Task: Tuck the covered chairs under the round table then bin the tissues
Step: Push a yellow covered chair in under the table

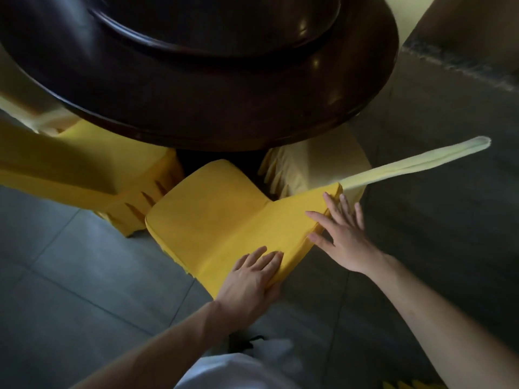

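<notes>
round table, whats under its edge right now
Under the near rim of the round table, only the front tip of the yellow covered chair reaches in; both hands rest on its back. Neighbouring covered chairs sit partly beneath. The gap behind is dark, so the table's base cannot be seen.

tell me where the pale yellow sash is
In the head view, the pale yellow sash streams right from the chair back, just above the right hand.

The round table point(196, 88) ran off the top edge, hiding the front of the yellow chair point(213, 209) beneath it.
</notes>
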